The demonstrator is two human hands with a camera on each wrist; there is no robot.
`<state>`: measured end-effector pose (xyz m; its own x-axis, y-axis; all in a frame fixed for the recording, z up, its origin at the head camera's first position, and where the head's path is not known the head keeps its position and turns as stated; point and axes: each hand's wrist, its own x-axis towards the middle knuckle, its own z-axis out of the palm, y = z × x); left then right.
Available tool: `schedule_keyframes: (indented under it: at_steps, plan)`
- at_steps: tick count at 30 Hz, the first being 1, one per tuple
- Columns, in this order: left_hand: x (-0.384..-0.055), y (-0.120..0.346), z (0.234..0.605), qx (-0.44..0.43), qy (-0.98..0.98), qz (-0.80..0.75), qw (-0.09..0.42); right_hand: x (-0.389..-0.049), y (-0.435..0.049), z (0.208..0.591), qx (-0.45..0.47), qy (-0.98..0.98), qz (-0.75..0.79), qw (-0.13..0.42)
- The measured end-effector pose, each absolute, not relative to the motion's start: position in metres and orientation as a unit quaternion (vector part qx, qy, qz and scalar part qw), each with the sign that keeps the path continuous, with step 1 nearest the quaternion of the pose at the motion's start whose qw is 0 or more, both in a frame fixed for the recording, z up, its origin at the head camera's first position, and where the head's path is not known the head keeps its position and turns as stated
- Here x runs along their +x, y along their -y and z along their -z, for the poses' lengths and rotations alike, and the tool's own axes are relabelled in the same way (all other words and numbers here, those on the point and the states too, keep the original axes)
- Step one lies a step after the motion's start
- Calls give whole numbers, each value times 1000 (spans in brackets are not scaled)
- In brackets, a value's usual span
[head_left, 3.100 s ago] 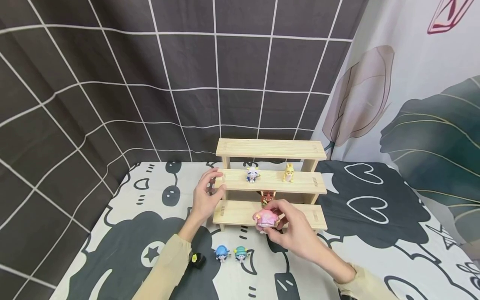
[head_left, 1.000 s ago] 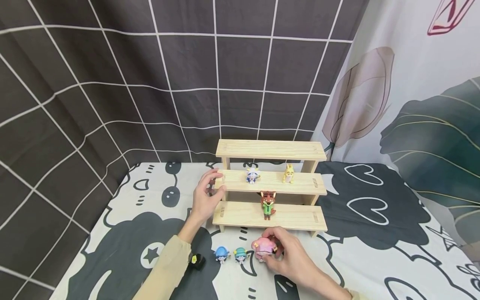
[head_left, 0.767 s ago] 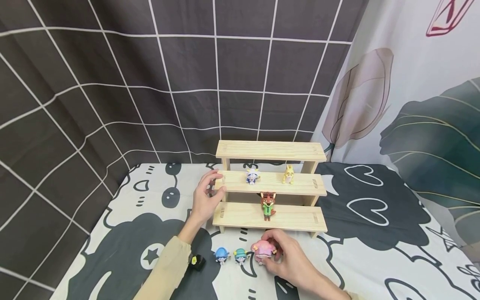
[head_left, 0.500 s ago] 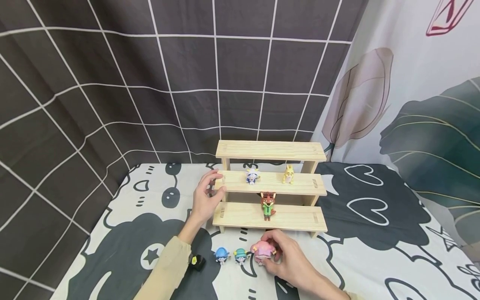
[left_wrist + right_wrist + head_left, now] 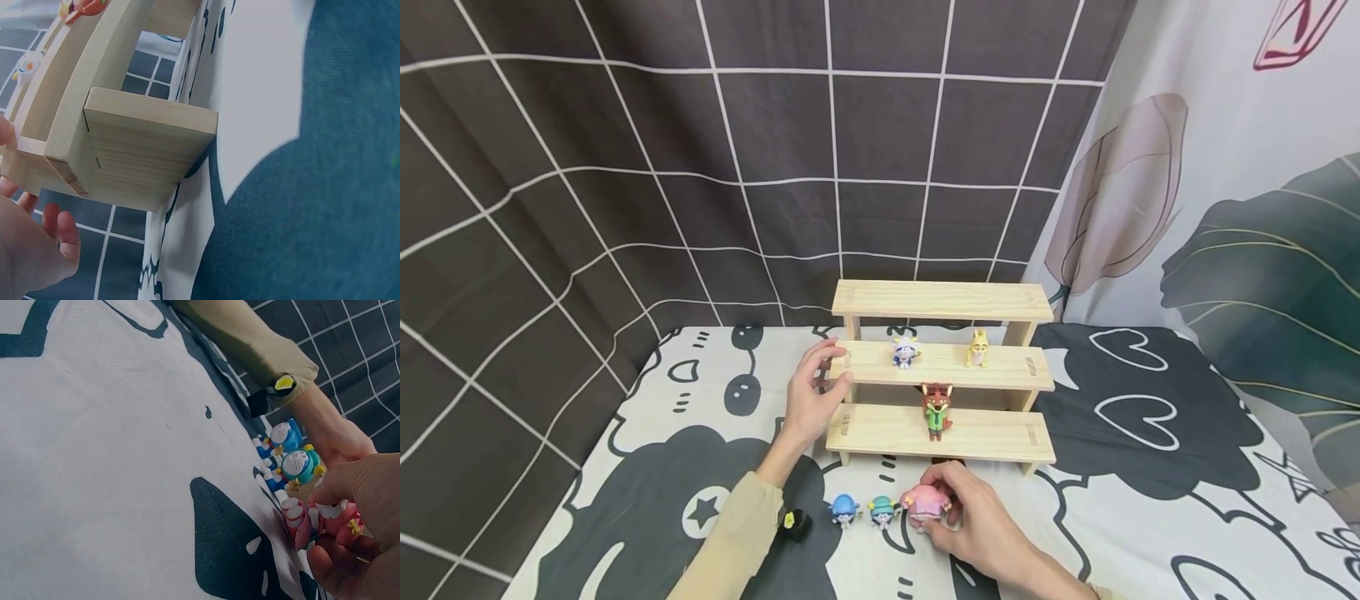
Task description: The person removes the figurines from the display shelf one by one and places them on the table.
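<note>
A pink figurine (image 5: 926,505) stands on the bedsheet, pinched between the thumb and fingers of my right hand (image 5: 981,525). Just left of it are a green-hatted figurine (image 5: 882,511) and a blue-hatted figurine (image 5: 844,510). My left hand (image 5: 811,400) grips the left end of the middle step of a three-tier wooden display shelf (image 5: 940,298). On that step stand a white-and-blue figurine (image 5: 906,352) and a yellow rabbit figurine (image 5: 977,348). A fox figurine (image 5: 936,412) in green stands on the lowest step. In the right wrist view, fingers partly cover the pink figurine (image 5: 340,520).
A patterned black-and-white bedsheet (image 5: 700,367) lies under everything. Behind the shelf hangs a dark grid curtain (image 5: 782,125), with a leaf-print curtain (image 5: 1120,183) at the right. A black wrist strap (image 5: 796,522) shows by the left sleeve.
My right hand has brought the pink figurine down from in front of the lowest step to the sheet beside the green-hatted one, uncovering the fox. My left hand has stayed put.
</note>
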<state>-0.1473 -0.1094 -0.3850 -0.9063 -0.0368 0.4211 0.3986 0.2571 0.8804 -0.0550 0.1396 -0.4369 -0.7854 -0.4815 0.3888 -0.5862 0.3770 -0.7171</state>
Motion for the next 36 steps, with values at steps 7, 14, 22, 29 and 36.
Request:
schedule_keyframes:
  at_steps: [7,14,22,29,36]
  plan:
    - [-148,109,385,-114,772,599,181,-55,-139,436,320,836,-442,54]
    - [-148,109,385,-114,770,601,180,-53,-138,439,331,829,-447,51]
    - [-148,109,385,-111,770,601,182,-52,-137,440,335,829,-444,52]
    - [-147,108,385,-111,772,598,183,-52,-139,440,318,835,-449,23]
    - [-147,109,384,-112,772,598,183,-52,-140,441,324,832,-449,32]
